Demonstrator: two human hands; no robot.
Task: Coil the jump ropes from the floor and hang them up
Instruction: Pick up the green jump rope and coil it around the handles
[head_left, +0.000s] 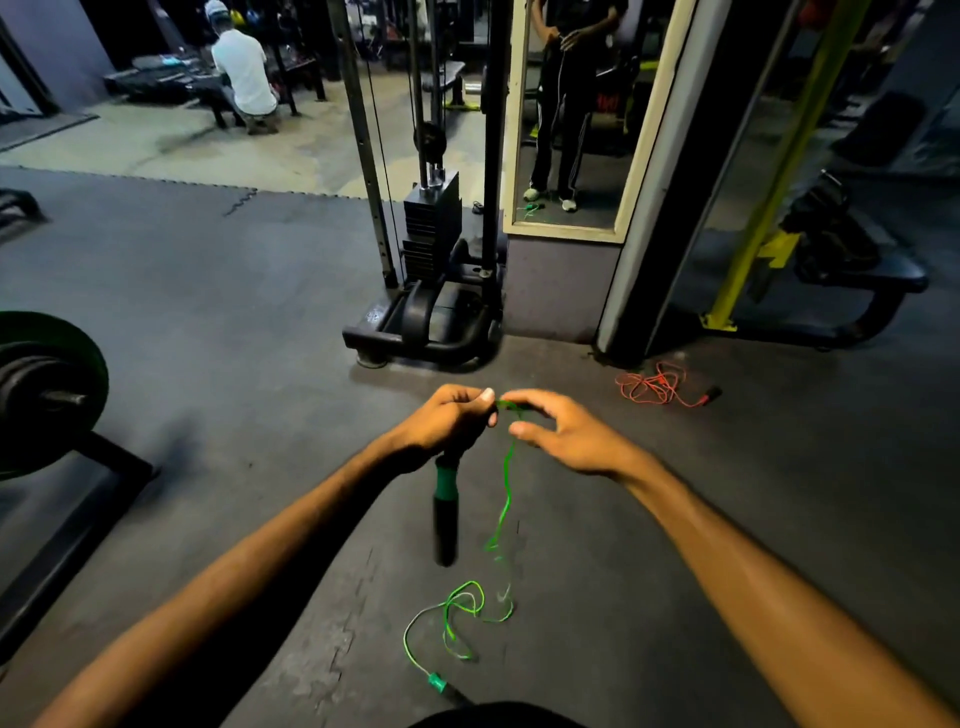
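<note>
Green jump rope (445, 514) dangles from gripping left hand (447, 421); loose right hand (566, 436) touches it.

Green rope (506, 499) dangling; red rope (652, 387) floored

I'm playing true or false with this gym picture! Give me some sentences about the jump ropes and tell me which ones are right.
1. The left hand grips a handle of the green rope. True.
2. The red rope hangs on a hook. False: it lies tangled on the floor.
3. The green rope's other handle lies on the floor. True.
4. The green rope is neatly coiled. False: it dangles loose and trails on the floor.
</note>
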